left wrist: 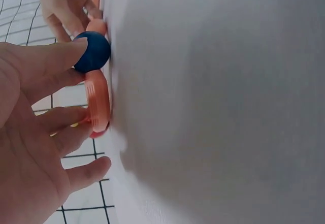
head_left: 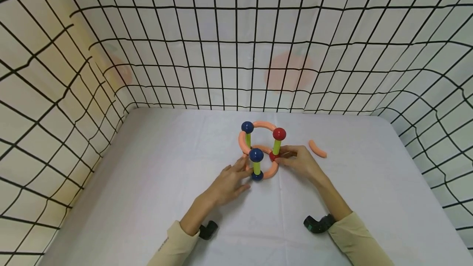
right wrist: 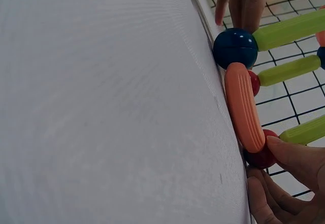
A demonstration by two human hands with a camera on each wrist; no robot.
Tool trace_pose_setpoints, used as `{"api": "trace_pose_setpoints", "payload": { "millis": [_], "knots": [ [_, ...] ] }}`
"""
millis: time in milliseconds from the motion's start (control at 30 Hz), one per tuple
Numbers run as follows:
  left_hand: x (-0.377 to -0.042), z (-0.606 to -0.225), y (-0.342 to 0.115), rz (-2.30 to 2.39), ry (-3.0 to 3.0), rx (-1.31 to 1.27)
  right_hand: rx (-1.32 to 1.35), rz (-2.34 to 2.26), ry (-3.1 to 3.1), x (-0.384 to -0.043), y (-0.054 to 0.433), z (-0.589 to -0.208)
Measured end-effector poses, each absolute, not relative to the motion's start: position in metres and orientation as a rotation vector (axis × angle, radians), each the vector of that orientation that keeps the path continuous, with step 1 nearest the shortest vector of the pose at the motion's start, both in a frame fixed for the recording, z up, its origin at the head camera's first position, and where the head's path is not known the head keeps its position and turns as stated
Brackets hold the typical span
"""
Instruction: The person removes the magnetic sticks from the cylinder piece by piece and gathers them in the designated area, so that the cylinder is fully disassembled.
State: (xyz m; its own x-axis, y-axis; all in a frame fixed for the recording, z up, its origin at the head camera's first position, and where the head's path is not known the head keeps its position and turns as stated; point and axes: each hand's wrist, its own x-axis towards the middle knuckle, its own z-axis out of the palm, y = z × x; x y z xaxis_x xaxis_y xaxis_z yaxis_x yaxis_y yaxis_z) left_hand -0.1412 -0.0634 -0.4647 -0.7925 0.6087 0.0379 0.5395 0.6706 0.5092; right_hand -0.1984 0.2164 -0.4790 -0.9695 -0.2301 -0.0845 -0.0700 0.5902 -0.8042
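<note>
A toy frame of balls and rods stands on the table. Green straight rods (head_left: 256, 168) link its lower and upper balls, and orange curved rods (head_left: 244, 142) run between balls at both levels. My left hand (head_left: 226, 184) holds the lower front blue ball (left wrist: 95, 52) between thumb and index finger; its other fingers spread beside an orange curved rod (left wrist: 98, 102). On the other side, my right hand (head_left: 301, 162) pinches the lower red ball (right wrist: 261, 153). Above these sit an upper front blue ball (head_left: 256, 155), an upper red ball (head_left: 279, 134) and a rear blue ball (head_left: 247, 127).
A loose orange curved rod (head_left: 317, 149) lies on the white tabletop (head_left: 159, 167), just right of my right hand. Black wire grid panels (head_left: 236, 40) rise behind and along both sides. A dark wrist camera (head_left: 319, 223) sits at my right cuff.
</note>
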Motion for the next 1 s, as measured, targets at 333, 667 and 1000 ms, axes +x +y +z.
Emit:
{"api": "trace_pose_setpoints", "payload": {
  "millis": [333, 667, 1000],
  "knots": [
    [-0.133, -0.465, -0.053, 0.668, 2.758, 0.923, -0.179, -1.335, 2.664, -0.199, 0.213, -0.477],
    [-0.129, -0.464, -0.047, 0.608, 2.763, 0.902, -0.185, -1.361, 2.657, -0.202, 0.214, -0.477],
    [-0.131, -0.446, -0.068, 0.848, 2.848, 0.852, -0.140, -1.256, 2.762, -0.186, 0.221, -0.460]
  ]
}}
